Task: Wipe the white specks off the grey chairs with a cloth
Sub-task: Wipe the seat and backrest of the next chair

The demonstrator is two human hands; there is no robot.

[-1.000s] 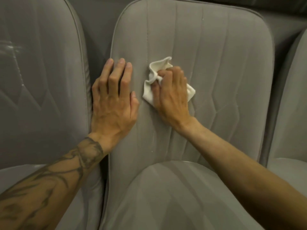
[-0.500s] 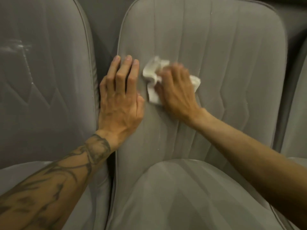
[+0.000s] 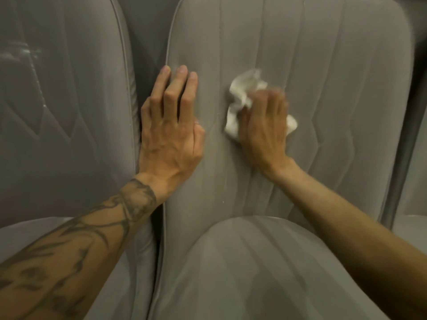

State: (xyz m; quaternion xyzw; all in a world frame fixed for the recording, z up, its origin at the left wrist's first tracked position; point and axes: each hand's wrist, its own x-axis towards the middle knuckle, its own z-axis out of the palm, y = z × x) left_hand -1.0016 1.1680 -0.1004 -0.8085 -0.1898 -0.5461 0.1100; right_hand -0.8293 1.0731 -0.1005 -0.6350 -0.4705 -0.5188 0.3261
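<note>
The right hand (image 3: 263, 125), gripping the bunched cloth (image 3: 242, 95), has swept rightward across the middle chair (image 3: 335, 65) back. The left hand (image 3: 171, 132) stays flat, fingers straight, on its left edge. A speck (image 3: 223, 201) remains lower down, so wiping likely continues.

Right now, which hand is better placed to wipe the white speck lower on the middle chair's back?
Right, likely. The right hand holds the cloth above the speck on the backrest; the left hand lies flat with no cloth.
</note>
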